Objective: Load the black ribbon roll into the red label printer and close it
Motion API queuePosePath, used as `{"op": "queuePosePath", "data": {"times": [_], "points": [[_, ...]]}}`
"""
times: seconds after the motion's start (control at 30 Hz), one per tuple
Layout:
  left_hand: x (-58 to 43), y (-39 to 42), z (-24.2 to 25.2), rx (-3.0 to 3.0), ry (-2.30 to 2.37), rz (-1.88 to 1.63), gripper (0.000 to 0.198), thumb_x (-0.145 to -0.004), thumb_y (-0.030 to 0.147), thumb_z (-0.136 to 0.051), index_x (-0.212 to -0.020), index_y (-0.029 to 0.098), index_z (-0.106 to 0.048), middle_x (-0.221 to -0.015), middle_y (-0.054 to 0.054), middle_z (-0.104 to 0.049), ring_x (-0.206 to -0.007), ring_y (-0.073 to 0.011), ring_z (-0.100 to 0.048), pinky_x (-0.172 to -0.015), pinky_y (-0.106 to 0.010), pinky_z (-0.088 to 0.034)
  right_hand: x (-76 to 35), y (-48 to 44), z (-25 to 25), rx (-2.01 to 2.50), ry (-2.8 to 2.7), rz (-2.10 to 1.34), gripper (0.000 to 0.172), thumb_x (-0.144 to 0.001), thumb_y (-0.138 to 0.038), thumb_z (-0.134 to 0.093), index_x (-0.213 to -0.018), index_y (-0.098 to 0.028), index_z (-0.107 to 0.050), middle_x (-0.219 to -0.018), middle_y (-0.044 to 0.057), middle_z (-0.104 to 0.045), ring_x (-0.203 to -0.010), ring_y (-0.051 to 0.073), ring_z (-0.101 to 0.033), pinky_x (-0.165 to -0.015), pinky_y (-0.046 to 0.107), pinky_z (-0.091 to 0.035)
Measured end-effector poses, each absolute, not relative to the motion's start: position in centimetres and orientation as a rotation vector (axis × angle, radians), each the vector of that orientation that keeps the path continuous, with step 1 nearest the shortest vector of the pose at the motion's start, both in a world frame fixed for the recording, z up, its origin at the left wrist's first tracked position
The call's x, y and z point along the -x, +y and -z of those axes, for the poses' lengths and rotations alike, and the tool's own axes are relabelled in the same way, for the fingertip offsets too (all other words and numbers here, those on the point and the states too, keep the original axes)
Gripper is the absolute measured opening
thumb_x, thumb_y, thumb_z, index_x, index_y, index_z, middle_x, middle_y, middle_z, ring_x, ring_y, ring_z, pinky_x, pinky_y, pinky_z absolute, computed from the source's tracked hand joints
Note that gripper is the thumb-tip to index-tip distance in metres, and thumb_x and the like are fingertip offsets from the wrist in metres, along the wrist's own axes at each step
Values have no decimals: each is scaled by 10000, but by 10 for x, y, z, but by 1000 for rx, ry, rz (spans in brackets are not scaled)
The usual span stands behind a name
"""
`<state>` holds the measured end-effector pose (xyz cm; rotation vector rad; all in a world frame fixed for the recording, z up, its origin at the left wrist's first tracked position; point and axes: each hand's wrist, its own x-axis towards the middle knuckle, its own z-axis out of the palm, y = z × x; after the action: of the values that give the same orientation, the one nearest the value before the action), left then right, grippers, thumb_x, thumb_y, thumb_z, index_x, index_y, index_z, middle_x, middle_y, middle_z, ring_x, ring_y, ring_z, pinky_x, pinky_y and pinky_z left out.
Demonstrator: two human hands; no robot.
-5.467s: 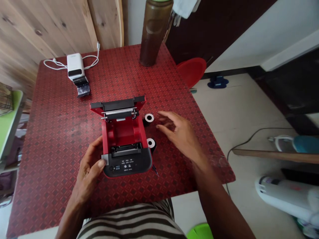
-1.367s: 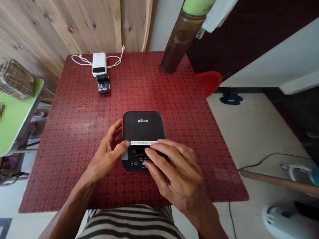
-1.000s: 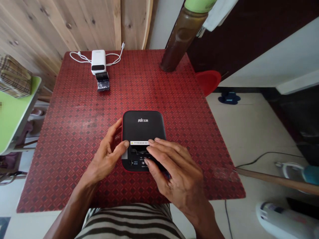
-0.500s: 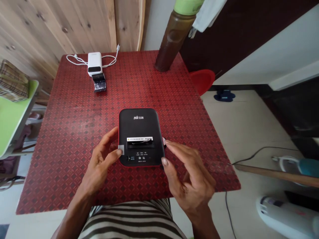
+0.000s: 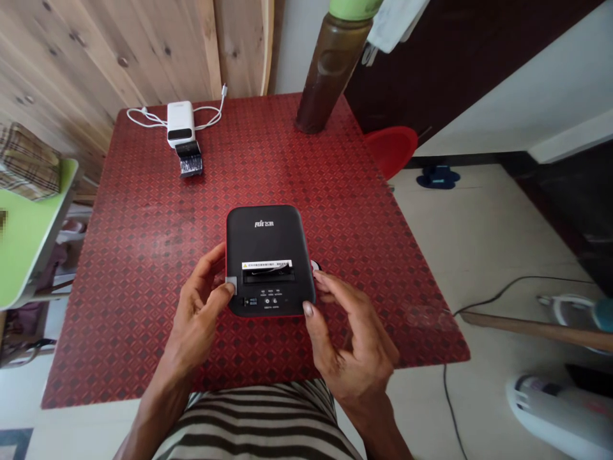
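A black receipt printer (image 5: 265, 239) with a red lower edge lies on the table in front of me. It has a paper slot, a white warning strip above it and small buttons below. My left hand (image 5: 204, 303) grips its left side, thumb on a grey tab (image 5: 232, 285) at the edge and fingers curled beside the casing. My right hand (image 5: 352, 332) holds the right side, its thumb on the near right corner and its fingers along the edge. By those fingertips a small white and black piece (image 5: 315, 265) sticks out, partly hidden.
The red patterned table (image 5: 143, 255) carries a white power bank (image 5: 181, 120) with a cable, a dark curled strip (image 5: 191, 165) and a tall brown bottle (image 5: 330, 70) with a green lid. A red stool (image 5: 395, 150) stands right. A green table (image 5: 36, 223) is at left.
My right hand has shifted left and closed in on the printer, its thumb now on the corner. My left hand keeps its hold. The view has shifted slightly.
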<state>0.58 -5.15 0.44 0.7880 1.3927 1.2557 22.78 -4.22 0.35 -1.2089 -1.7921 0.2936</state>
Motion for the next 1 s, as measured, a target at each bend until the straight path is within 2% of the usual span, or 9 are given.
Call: {"op": "queuePosePath", "data": {"times": [0.27,0.37,0.53,0.67,0.87,1.0], "points": [[-9,-48,-6,-836,1448,-1243,542,-1032,360,-722,-1569,302,-684,-1638,-101,-724,-1453,-322,-732,-1218,-514,-601,-226,-41,0,1229,-1752,-349,541,-1060,-132,-736,-1584,-253,-669,-1320,138,-853,-1046,276,-873,-912,428,-778],[-8,-50,-4,-843,1431,-1229,565,-1046,339,-710,-1608,316,-662,-1659,-92,-711,-1475,-321,-717,-1229,-521,-597,-228,-41,1,1241,-1760,-360,514,-1066,-140,-732,-1565,-252,-679,-1337,143,-852,-1083,284,-874,-955,442,-773],[-2,-53,1,-862,1405,-1224,575,-1064,326,-709,-1635,353,-650,-1693,-60,-688,-1506,-329,-686,-1138,-473,-626,-237,-27,-18,1203,-1802,-404,430,-1070,-121,-728,-1477,-261,-719,-1281,109,-868,-1103,271,-868,-980,436,-748],[3,-53,2,-892,1361,-1224,572,-1065,398,-755,-1627,357,-656,-1692,-70,-688,-1510,-351,-686,-1115,-479,-638,-235,8,-41,1036,-2064,-304,366,-1101,-20,-642,-1367,-240,-763,-1215,84,-885,-1114,245,-847,-1031,436,-707],[6,-52,8,-966,1339,-1261,570,-1070,483,-769,-1610,331,-667,-1644,-88,-723,-1474,-358,-717,-1119,-501,-648,-194,60,-49,1046,-2685,-374,213,-1098,-33,-667,-1167,-167,-817,-1215,109,-875,-1123,290,-811,-1043,464,-659],[5,-52,16,-968,1282,-1292,604,-1071,520,-771,-1629,325,-648,-1665,-93,-704,-1481,-363,-711,-1122,-506,-647,-167,75,-54,1171,-2918,-418,249,-1124,-31,-598,-1223,-122,-807,-1256,156,-858,-1227,316,-796,-1076,444,-613]]}}
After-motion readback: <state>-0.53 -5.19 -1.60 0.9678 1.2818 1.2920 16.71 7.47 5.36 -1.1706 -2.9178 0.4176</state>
